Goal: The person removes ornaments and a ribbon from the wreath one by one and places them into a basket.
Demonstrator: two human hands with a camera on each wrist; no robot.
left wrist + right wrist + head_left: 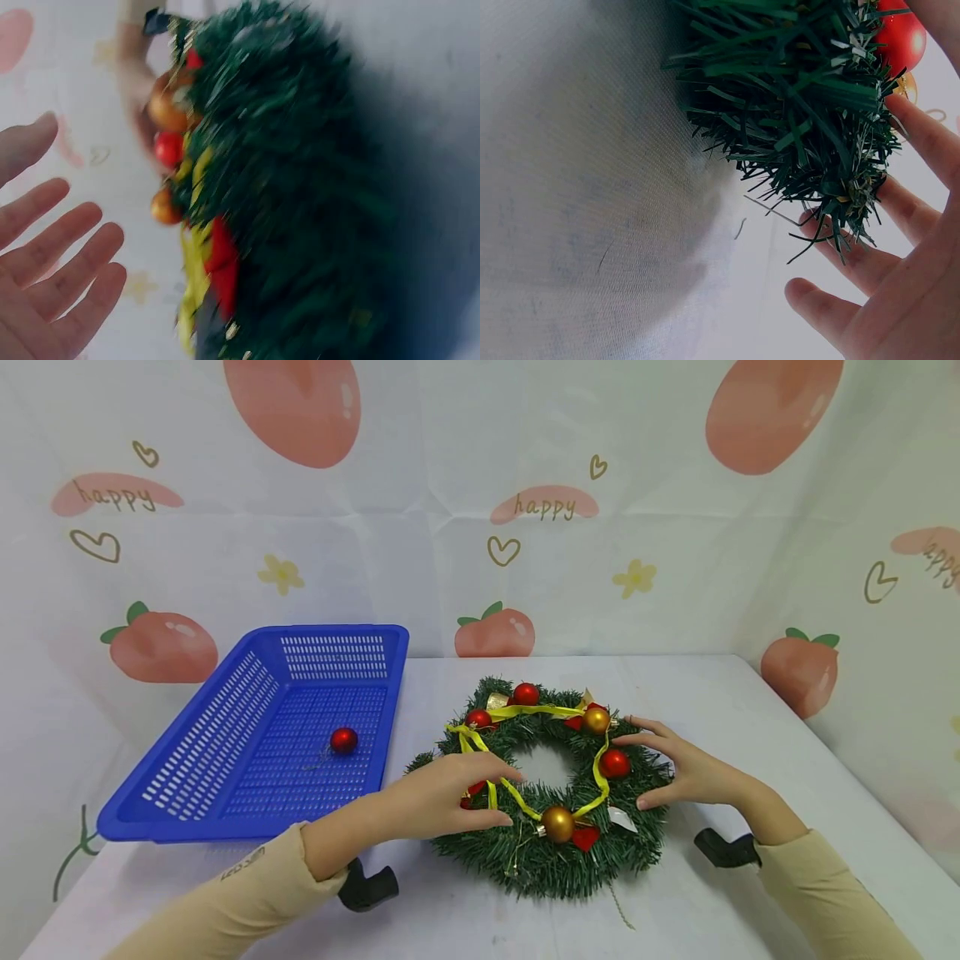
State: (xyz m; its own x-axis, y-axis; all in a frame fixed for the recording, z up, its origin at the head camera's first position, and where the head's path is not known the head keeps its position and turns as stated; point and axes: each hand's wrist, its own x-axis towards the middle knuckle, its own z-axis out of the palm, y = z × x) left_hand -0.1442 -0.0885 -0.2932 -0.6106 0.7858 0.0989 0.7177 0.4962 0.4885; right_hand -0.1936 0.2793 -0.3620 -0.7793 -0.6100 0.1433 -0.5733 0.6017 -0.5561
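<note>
A white-covered table (pixel 675 685) carries everything, and against its left edge sits a blue basket (pixel 225 828). A green wreath (pixel 551 795) lies to the right of the basket, nearer the table's far edge than its right edge. The step in hand seems to be steadying or adjusting the trimmed wreath; a next move would probably call for a light hold on both sides, so that no trimming is dragged loose.

The wreath lies between the hands. The left hand (pixel 446 792) hovers above its left side, fingers spread and clear of the greenery in the wrist view. The right hand (pixel 692 771) is at its outer right side, fingers apart, the tips seemingly touching the greenery; neither hand pinches anything.

A yellow ribbon (pixel 551 709) runs over the wreath among red and gold balls (one loose red ball (pixel 343 741) lies inside the basket).
</note>
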